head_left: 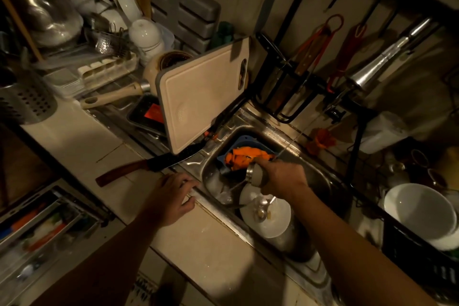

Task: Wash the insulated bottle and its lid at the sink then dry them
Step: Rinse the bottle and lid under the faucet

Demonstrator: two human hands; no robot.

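Note:
My right hand (283, 176) grips a small grey insulated bottle (257, 174) over the steel sink (320, 179). The bottle is tipped to the left, its metal threaded mouth pointing left and down, and water pours out of it onto the white plates (270, 216) below. A thin stream from the tap (332, 104) falls near my knuckles. My left hand (173, 194) rests flat on the counter at the sink's left rim, fingers spread, holding nothing. I cannot pick out the lid.
A large knife (154, 165) lies on the counter left of the sink, under a leaning cutting board (201, 92). Orange peelings (244, 158) sit in a blue strainer in the sink. A white bowl (419, 211) stands at the right, a dish rack at back left.

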